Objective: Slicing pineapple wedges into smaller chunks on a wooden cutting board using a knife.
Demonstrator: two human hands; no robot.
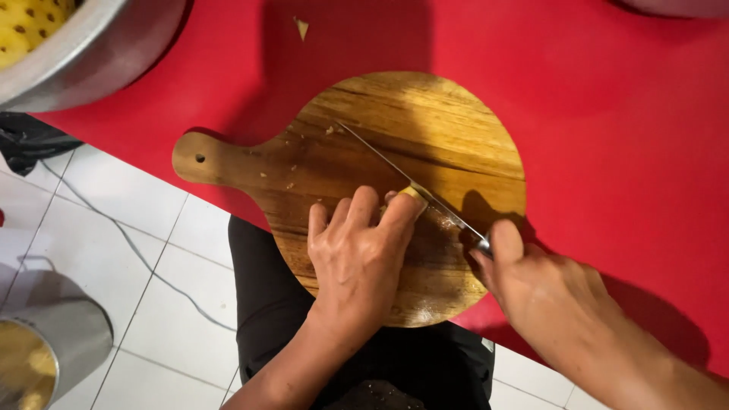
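Wood fills the middle of the view: a round cutting board [425, 152] with a short handle pointing left, a small hole near the handle's end, lying on a red table top [630, 137] with its near edge hanging past the table's rim; the left hand [357, 258] rests palm down on the board's near half, fingers curled close together, the fingertips pinning a small yellow piece of food [411, 194] against the wood; most of that piece is hidden under the fingers, so its shape cannot be told; the right hand [547, 292] is wrapped tight around the handle of a knife [410, 182], thumb up near the blade's base; the thin blade runs from that hand up and to the left across the board, its edge touching the yellow piece just beside the left fingertips; pale crumbs lie scattered on the board near the handle, and one scrap [302, 28] sits on the red surface beyond it; a metal bowl [99, 53] holding something yellow stands at the table's far left corner; below, on the white tiled floor [152, 296], a metal pot [53, 349] stands near a thin cable [144, 262].
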